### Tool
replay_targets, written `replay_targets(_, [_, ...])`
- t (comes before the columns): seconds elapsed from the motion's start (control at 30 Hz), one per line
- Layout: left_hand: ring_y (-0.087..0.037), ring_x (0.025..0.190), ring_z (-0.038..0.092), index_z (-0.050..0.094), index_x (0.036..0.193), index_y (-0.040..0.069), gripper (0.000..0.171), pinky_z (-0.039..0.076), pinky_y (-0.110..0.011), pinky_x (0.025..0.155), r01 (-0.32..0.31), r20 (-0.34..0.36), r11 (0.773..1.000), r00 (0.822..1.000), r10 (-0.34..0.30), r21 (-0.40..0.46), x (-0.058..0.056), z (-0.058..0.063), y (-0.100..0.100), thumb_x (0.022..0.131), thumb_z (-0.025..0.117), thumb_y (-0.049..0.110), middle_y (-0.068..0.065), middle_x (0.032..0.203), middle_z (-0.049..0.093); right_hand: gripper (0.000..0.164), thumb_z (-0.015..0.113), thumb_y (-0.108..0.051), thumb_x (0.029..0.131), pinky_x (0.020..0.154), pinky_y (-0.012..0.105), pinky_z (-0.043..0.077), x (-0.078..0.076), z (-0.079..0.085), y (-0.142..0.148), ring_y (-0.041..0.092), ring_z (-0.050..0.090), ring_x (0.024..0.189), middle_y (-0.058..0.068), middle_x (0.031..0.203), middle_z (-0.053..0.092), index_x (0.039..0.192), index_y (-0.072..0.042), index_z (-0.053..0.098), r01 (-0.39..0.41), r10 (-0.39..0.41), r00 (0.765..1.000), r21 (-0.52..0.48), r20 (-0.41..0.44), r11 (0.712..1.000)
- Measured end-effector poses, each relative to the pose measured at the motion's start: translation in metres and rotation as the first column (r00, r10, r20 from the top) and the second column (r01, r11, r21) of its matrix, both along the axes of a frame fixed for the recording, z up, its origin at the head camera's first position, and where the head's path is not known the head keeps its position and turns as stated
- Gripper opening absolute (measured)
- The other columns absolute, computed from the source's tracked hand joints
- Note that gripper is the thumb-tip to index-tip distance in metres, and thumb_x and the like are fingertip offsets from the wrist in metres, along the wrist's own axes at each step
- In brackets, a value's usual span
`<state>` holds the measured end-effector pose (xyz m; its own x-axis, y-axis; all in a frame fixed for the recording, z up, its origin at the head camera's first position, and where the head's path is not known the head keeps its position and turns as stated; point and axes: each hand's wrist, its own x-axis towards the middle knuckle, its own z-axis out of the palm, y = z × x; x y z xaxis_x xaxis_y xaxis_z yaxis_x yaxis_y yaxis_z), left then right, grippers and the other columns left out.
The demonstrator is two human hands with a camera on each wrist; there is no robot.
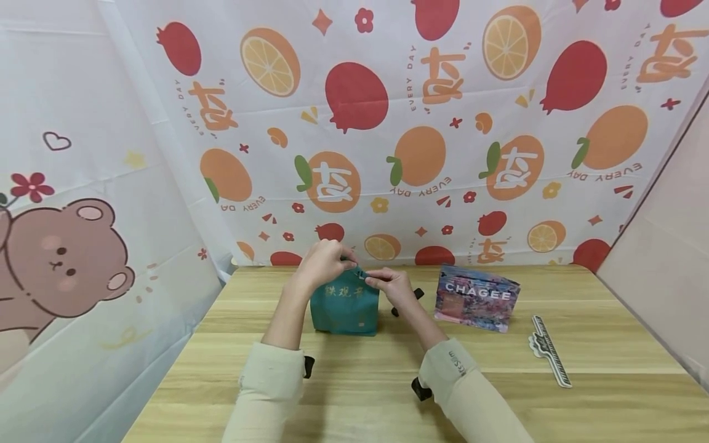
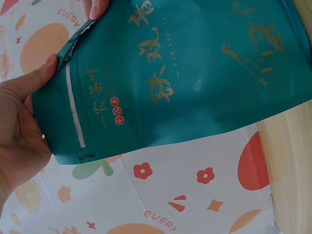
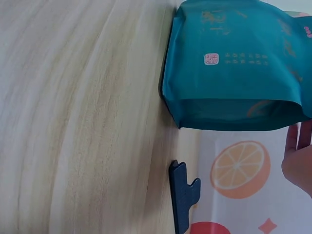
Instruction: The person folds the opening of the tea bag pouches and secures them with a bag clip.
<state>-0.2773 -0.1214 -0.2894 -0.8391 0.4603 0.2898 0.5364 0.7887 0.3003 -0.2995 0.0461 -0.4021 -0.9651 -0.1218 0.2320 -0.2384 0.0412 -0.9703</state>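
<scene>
A teal tea bag point(image 1: 346, 311) with gold lettering stands upright on the table. At the left of its top edge my left hand point(image 1: 327, 261) pinches the bag between thumb and fingers. My right hand point(image 1: 391, 284) pinches the same edge farther right. In the left wrist view, the bag's top has a white strip point(image 2: 75, 109), and the edge looks folded and creased between the two hands. Part of my right hand point(image 3: 300, 158) shows beside the bag point(image 3: 234, 53) in the right wrist view. What is inside the bag is hidden.
A black bag clip point(image 3: 183, 197) lies on the table right of the bag, partly behind my right wrist in the head view. Farther right are a colourful CHAGEE pouch point(image 1: 476, 298) and a long patterned clip point(image 1: 551, 351). A fruit-print cloth point(image 1: 421, 160) hangs behind the table.
</scene>
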Motion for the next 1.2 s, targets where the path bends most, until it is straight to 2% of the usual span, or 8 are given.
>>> replay_targets(0.13, [-0.015, 0.073, 0.06, 0.074, 0.091, 0.007, 0.012, 0.047, -0.03, 0.065, -0.005, 0.025, 1.0, 1.0, 0.005, -0.007, 0.001, 0.001, -0.001, 0.087, 0.064, 0.013, -0.003, 0.085, 0.068, 0.023, 0.066, -0.012, 0.086, 0.085, 0.038, 0.044, 0.0, 0.001, 0.005, 0.02, 0.059, 0.095, 0.006, 0.097, 0.066, 0.105, -0.001, 0.069, -0.072, 0.071, 0.996, 0.014, 0.052, 0.997])
replay_targets(0.23, [-0.017, 0.077, 0.061, 0.073, 0.093, 0.007, 0.014, 0.048, -0.033, 0.069, -0.005, 0.04, 1.0, 0.999, 0.005, -0.011, 0.0, 0.002, -0.003, 0.088, 0.062, 0.013, -0.003, 0.086, 0.067, 0.026, 0.061, -0.011, 0.089, 0.09, 0.042, 0.04, -0.001, 0.003, 0.01, 0.022, 0.056, 0.101, 0.009, 0.106, 0.064, 0.111, 0.001, 0.065, -0.156, 0.152, 0.983, 0.027, 0.102, 0.987])
replay_targets(0.37, [-0.019, 0.079, 0.061, 0.073, 0.093, 0.006, 0.014, 0.048, -0.034, 0.071, 0.001, 0.038, 1.0, 0.999, 0.0, -0.027, -0.002, 0.002, -0.006, 0.089, 0.062, 0.012, -0.004, 0.085, 0.067, 0.027, 0.057, -0.007, 0.091, 0.09, 0.04, 0.041, -0.001, 0.005, 0.012, 0.024, 0.056, 0.102, 0.013, 0.11, 0.062, 0.116, 0.004, 0.061, -0.223, 0.217, 0.972, 0.07, 0.084, 0.972])
replay_targets(0.43, [-0.019, 0.078, 0.062, 0.073, 0.093, 0.006, 0.014, 0.048, -0.034, 0.071, 0.012, 0.03, 0.999, 0.999, -0.011, -0.034, -0.003, 0.002, -0.007, 0.089, 0.062, 0.012, -0.004, 0.084, 0.067, 0.026, 0.057, -0.005, 0.091, 0.086, 0.038, 0.044, -0.001, 0.005, 0.011, 0.024, 0.057, 0.1, 0.014, 0.108, 0.062, 0.115, 0.005, 0.061, -0.212, 0.208, 0.977, 0.091, 0.047, 0.973])
replay_targets(0.63, [-0.017, 0.072, 0.06, 0.074, 0.091, 0.005, 0.013, 0.048, -0.032, 0.067, 0.047, 0.005, 0.999, 0.999, -0.047, -0.026, -0.007, 0.001, -0.005, 0.088, 0.062, 0.011, -0.003, 0.081, 0.067, 0.02, 0.061, 0.002, 0.086, 0.075, 0.033, 0.049, -0.003, -0.001, 0.007, 0.022, 0.062, 0.085, 0.016, 0.095, 0.066, 0.104, 0.008, 0.066, -0.078, 0.089, 0.992, 0.117, -0.092, 0.99])
replay_targets(0.73, [-0.016, 0.071, 0.06, 0.074, 0.09, 0.005, 0.012, 0.047, -0.032, 0.066, 0.047, 0.001, 0.999, 0.999, -0.047, -0.025, -0.008, 0.001, -0.004, 0.088, 0.063, 0.011, -0.003, 0.08, 0.067, 0.019, 0.062, 0.003, 0.084, 0.073, 0.034, 0.05, -0.004, -0.003, 0.007, 0.021, 0.063, 0.083, 0.016, 0.092, 0.067, 0.102, 0.008, 0.067, -0.044, 0.057, 0.992, 0.111, -0.116, 0.993])
replay_targets(1.07, [-0.017, 0.072, 0.06, 0.074, 0.091, 0.006, 0.012, 0.047, -0.032, 0.067, 0.033, 0.0, 0.999, 0.999, -0.033, -0.024, -0.007, 0.002, -0.003, 0.088, 0.063, 0.011, -0.003, 0.082, 0.067, 0.024, 0.059, -0.001, 0.088, 0.08, 0.037, 0.047, -0.003, -0.006, 0.015, 0.023, 0.06, 0.092, 0.014, 0.103, 0.065, 0.111, 0.003, 0.064, -0.128, 0.133, 0.99, 0.11, -0.046, 0.986])
replay_targets(1.2, [-0.017, 0.074, 0.06, 0.074, 0.091, 0.006, 0.013, 0.047, -0.032, 0.068, 0.027, 0.0, 0.999, 1.0, -0.027, -0.023, -0.007, 0.003, -0.003, 0.088, 0.063, 0.011, -0.003, 0.083, 0.067, 0.023, 0.059, 0.001, 0.088, 0.079, 0.036, 0.048, -0.002, -0.004, 0.015, 0.023, 0.06, 0.09, 0.014, 0.101, 0.065, 0.11, 0.004, 0.064, -0.115, 0.126, 0.989, 0.14, -0.071, 0.983])
